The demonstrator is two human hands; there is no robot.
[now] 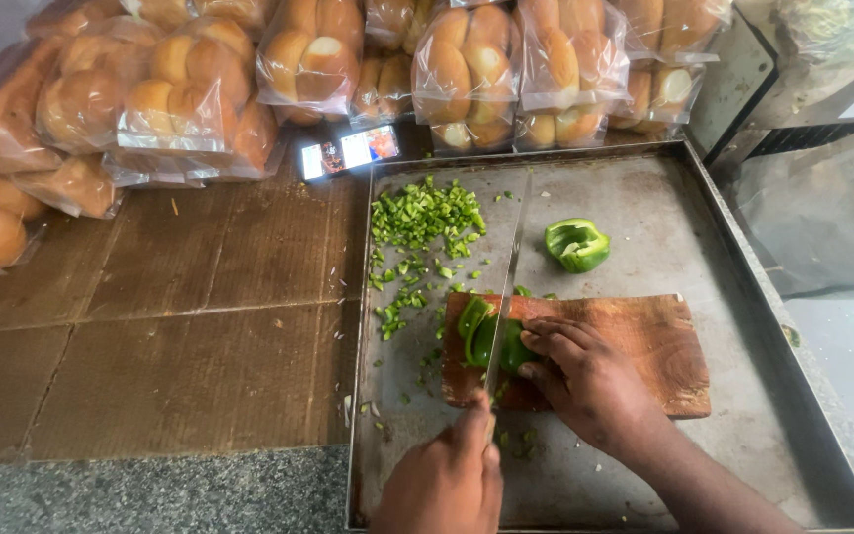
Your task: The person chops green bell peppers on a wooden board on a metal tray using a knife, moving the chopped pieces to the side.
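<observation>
My left hand (447, 480) is closed around the handle of a long knife (509, 267), whose blade runs away from me across a green bell pepper piece (486, 341). My right hand (585, 381) presses its fingertips on that pepper, pinning it to the left end of a wooden cutting board (644, 341). The board lies inside a large steel tray (644, 198). A heap of chopped green pepper (422, 218) sits in the tray's far left part, with bits scattered toward the board. Another pepper piece (577, 244) lies beyond the board.
Several clear bags of bread buns (190, 89) are stacked along the back and left. A phone (350, 151) with a lit screen lies by the tray's far left corner. Brown tiled counter (170, 326) spreads to the left, and a metal box (803, 89) stands at the right.
</observation>
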